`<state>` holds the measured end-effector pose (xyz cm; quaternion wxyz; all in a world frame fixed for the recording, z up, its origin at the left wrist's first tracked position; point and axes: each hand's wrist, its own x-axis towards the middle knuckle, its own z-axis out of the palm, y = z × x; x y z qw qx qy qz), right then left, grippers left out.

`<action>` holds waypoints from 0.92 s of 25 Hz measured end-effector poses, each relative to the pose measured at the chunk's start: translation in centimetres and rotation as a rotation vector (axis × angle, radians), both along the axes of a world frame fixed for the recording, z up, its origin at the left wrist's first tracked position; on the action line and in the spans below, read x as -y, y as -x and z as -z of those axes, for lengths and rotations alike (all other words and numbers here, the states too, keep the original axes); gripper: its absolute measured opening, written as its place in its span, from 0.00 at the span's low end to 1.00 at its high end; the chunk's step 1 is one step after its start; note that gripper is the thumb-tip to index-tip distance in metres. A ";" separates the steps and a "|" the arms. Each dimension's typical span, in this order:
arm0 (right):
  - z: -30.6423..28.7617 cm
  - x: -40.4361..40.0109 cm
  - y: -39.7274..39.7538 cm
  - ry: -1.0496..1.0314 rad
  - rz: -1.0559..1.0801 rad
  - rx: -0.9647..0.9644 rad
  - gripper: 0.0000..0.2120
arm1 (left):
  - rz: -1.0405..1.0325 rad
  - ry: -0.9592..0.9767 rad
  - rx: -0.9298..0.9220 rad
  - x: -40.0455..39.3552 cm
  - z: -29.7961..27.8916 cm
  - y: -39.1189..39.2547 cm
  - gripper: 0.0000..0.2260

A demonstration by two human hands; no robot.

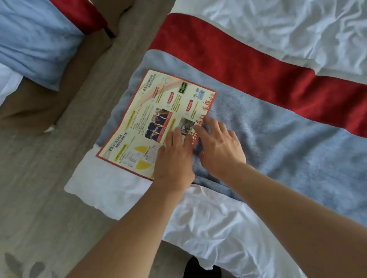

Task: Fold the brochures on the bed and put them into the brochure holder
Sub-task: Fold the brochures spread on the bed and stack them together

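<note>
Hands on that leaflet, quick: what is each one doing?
Left hand: open, fingers flat on the brochure.
Right hand: fingers at the brochure's near edge; whether they pinch it cannot be told.

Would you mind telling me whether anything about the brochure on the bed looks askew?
The brochure lies unfolded and skewed on the blue blanket, one corner overhanging the bed's edge. No damage shows.

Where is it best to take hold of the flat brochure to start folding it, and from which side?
Hedged: take the brochure at its near right corner, from the right, where the right hand already touches. It lies flat on a soft blanket, so fingers can slip under.
</note>
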<state>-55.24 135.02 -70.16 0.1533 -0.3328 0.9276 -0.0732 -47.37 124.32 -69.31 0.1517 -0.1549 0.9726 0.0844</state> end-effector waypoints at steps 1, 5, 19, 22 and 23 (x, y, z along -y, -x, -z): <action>0.1 0.0 0.0 0.009 -0.010 -0.018 0.25 | -0.010 -0.001 -0.018 0.1 0.0 0.0 0.24; 0.1 -0.5 -0.1 0.048 -0.025 -0.051 0.23 | 0.051 -0.029 -0.058 -0.1 -0.8 0.1 0.09; -1.1 -15.6 2.4 -0.017 0.084 -0.250 0.04 | 0.326 -0.064 -0.267 -10.9 -1.7 4.6 0.11; -1.8 -21.9 2.5 -0.086 0.227 -0.152 0.06 | 0.377 -0.092 -0.270 -15.5 -1.4 5.8 0.05; -1.9 -23.9 2.3 -0.096 0.271 -0.116 0.08 | 0.383 -0.107 -0.269 -17.2 -1.4 6.1 0.05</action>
